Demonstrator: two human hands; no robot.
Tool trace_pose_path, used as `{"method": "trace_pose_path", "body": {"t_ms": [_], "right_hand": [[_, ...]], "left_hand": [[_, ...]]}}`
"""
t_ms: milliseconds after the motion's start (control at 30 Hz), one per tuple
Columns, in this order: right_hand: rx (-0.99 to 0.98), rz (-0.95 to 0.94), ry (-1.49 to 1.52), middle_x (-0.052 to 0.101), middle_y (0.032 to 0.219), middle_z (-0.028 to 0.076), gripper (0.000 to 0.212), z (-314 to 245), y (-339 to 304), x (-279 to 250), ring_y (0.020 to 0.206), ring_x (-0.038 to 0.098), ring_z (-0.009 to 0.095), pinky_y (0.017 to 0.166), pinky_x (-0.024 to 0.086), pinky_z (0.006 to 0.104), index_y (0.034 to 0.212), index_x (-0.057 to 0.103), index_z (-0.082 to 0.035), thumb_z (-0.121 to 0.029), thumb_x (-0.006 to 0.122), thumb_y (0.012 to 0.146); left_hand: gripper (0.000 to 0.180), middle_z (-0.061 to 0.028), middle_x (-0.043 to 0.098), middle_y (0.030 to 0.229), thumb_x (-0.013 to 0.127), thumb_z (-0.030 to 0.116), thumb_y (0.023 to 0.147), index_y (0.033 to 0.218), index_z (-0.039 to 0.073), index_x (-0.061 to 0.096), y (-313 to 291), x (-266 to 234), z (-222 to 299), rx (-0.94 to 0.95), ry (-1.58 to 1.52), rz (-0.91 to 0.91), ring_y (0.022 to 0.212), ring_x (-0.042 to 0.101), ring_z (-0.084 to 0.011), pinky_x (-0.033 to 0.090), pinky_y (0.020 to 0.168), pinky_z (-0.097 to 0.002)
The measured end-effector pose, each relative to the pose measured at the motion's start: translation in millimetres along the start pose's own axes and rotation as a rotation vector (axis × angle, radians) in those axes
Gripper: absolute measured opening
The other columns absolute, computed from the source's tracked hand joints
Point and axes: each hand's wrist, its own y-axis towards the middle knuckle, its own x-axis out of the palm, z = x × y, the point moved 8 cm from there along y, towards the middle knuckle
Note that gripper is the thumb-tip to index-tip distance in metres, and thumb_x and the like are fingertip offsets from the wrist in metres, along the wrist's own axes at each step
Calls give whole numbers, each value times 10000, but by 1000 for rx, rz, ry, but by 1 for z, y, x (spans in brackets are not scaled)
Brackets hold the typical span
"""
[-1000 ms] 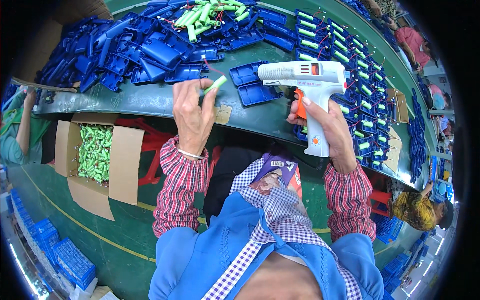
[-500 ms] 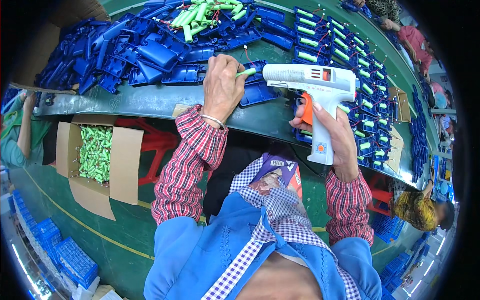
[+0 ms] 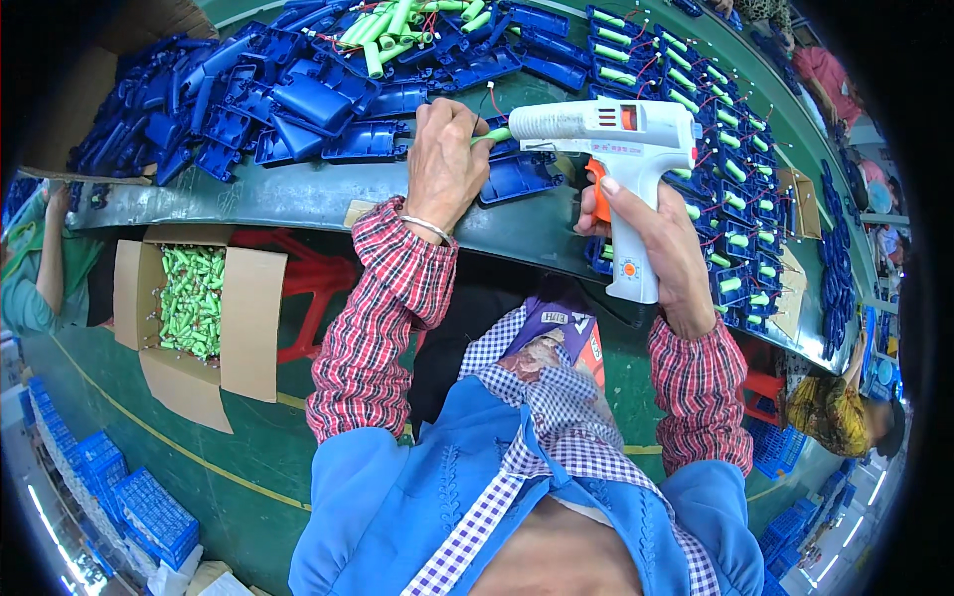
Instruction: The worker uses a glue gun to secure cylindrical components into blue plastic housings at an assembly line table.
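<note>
My left hand (image 3: 444,164) pinches a green cylindrical battery (image 3: 491,136) with thin red wires, just above the bench edge. In my right hand (image 3: 664,238) is a white and grey hot glue gun (image 3: 636,149), its orange trigger (image 3: 598,189) under my fingers. The gun's nozzle end points left, close to the battery; the tip itself is hard to make out. Below them a blue plastic casing (image 3: 519,177) lies on the bench. Another blue casing (image 3: 366,142) lies left of my left hand.
Blue casings (image 3: 308,99) are heaped at the left, with loose green batteries (image 3: 390,30) on top. Rows of casings holding batteries (image 3: 730,169) cover the bench's right side. A cardboard box (image 3: 253,323) of batteries stands below at left, beside a red stool (image 3: 313,293). Other people sit farther off.
The glue gun has moved up and to the left, so its front now overlaps the battery's right end. My left hand stays nearly in place, still pinching the battery.
</note>
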Motion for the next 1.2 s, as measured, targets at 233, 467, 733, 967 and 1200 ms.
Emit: {"method": "trace_pose_path", "body": {"t_ms": [233,467,733,967,1200], "right_hand": [[6,7,-73,625,861,69,335,2,-12,-4,757,627,144,694,523,283,1083,570,43,-259,604,941],[31,1,-27,604,855,79,321,8,-16,-4,730,598,143,691,516,298,1118,545,43,-226,582,948],[-58,6,208,639,1058,192,409,-2,-21,-6,943,667,243,854,560,354,1236,482,87,-219,550,972],[-88,-27,243,628,1095,203,425,-6,-31,-2,990,655,252,879,554,369,1270,457,93,-201,539,975],[-78,-64,263,627,1095,204,370,1,-34,-3,982,659,271,874,559,363,1242,464,84,-158,530,970]], "left_hand": [[166,-141,609,950,719,46,735,883,-17,678,0,-1,-1,21,-8,10,929,553,-318,462,808,-397],[144,-152,598,904,715,38,720,838,-12,650,1,-3,1,37,-12,18,892,547,-336,455,799,-404],[155,-153,624,882,733,98,779,868,5,647,25,-52,6,136,154,255,865,588,-331,475,758,-414],[367,-123,583,938,749,335,764,906,9,656,67,-70,-35,-24,810,212,921,547,-299,460,733,-421],[262,-145,617,858,701,258,746,774,-1,670,75,-94,-64,-113,389,407,888,577,-347,476,749,-453]]}}
